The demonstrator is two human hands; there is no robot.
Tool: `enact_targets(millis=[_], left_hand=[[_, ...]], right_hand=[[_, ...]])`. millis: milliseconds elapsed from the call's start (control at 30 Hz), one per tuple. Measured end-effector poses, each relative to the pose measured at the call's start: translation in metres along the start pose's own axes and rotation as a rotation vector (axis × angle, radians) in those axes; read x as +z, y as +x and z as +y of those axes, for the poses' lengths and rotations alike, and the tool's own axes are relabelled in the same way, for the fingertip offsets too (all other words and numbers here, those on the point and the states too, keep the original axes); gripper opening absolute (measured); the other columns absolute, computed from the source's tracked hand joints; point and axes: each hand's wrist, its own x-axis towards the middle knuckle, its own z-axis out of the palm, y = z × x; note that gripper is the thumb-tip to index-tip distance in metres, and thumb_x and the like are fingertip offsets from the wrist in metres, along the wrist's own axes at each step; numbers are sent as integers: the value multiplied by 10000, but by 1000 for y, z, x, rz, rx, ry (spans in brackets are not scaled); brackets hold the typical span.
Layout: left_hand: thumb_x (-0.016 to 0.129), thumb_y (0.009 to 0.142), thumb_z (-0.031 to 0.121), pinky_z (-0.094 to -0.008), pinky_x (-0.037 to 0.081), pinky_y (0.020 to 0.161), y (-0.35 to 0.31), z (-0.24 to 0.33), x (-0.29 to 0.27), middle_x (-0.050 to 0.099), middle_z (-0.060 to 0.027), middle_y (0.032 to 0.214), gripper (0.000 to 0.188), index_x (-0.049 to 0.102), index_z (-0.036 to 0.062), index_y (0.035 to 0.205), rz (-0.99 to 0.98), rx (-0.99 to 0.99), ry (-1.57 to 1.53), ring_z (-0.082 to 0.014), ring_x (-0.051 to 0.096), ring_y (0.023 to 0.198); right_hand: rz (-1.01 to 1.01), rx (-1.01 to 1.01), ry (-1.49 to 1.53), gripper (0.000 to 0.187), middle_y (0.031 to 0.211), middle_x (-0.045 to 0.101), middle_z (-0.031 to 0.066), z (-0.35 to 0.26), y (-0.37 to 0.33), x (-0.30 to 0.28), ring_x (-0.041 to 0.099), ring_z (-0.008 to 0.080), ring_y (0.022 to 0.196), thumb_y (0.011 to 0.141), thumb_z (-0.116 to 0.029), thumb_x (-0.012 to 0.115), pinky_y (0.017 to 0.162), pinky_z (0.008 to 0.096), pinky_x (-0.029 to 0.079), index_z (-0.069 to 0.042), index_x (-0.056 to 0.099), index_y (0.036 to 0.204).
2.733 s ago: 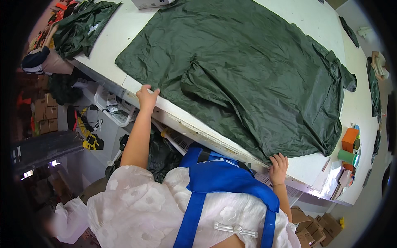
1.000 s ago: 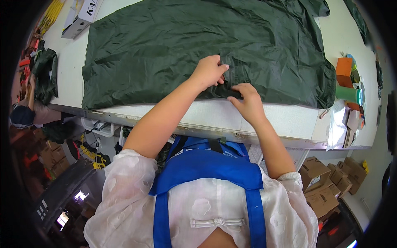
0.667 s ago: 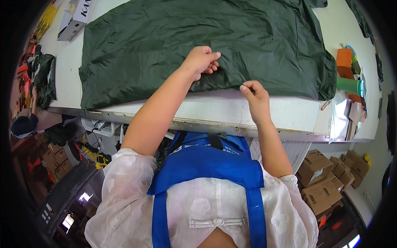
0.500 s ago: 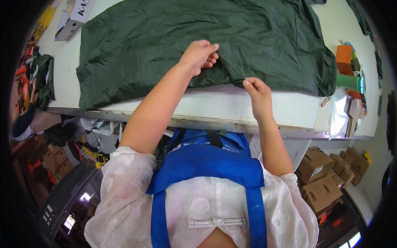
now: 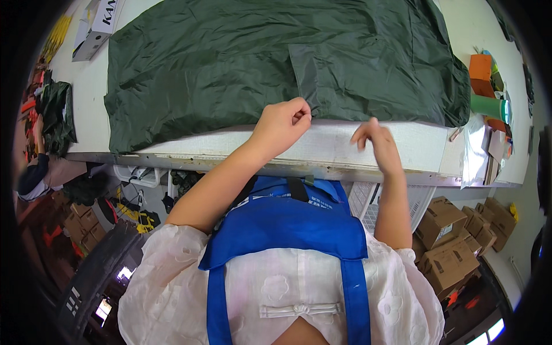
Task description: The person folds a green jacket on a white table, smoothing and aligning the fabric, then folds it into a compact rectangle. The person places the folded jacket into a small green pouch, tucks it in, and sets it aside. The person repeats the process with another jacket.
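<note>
A large piece of dark green fabric (image 5: pixel 201 86), thin and slightly shiny, lies wrinkled over the white table. My left hand (image 5: pixel 282 126) is closed at the fabric's near edge, thumb and forefinger pinching it just below a folded strip or flap that runs away from me. The exact grip is partly hidden behind the fingers. Off the fabric, over the bare front of the table, my right hand (image 5: pixel 379 142) holds nothing; its fingers are loosely bent, apart and a little blurred.
The table's metal-trimmed front edge (image 5: pixel 322 171) runs before me. At right stand a green cylinder (image 5: pixel 489 108), an orange box (image 5: pixel 482 75) and clear plastic. A white box (image 5: pixel 95 31) lies far left. Cardboard boxes (image 5: pixel 451 261) are stacked below right; another person works at far left.
My left hand has come down toward the near edge, and a folded flap now lies flat on the fabric. My right hand has let go of the edge and moved slightly right.
</note>
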Motion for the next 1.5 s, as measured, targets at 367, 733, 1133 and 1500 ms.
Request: enact_targets(millis=[367, 733, 1133, 1500], left_hand=[[576, 753, -87, -252, 453, 622, -4, -39, 13, 535, -44, 788, 153, 574, 12, 870, 209, 34, -51, -98, 531, 680], [657, 724, 8, -465, 386, 939, -19, -14, 5, 415, -126, 1292, 490, 586, 169, 1181, 280, 430, 693, -335, 473, 1101], [718, 760, 327, -564, 214, 1096, -10, -31, -13, 288, -112, 1491, 706, 417, 249, 1394, -84, 390, 860, -378, 265, 1363], [633, 847, 391, -478, 315, 1051, 139, 2, 50, 460, -149, 1345, 656, 404, 85, 1379, 53, 374, 883, -325, 424, 1252]], right_hand=[[486, -531, -805, 540, 1060, 575, 109, 19, 18, 28, 556, 271, 961, 717, -61, 727, 859, 362, 453, -115, 575, 1232], [497, -433, -1459, 688, 1299, 556, 4, 21, 29, -25, 466, 245, 1256, 673, 25, 612, 1071, 495, 293, -237, 538, 1306], [462, -380, -1144, 624, 1327, 506, 100, 4, -16, -65, 443, 307, 1241, 729, -225, 742, 1059, 492, 292, -131, 526, 1307], [1461, 665, -596, 547, 1161, 584, 192, 151, -140, -244, 526, 360, 1122, 843, -266, 630, 990, 430, 381, -15, 469, 1302]])
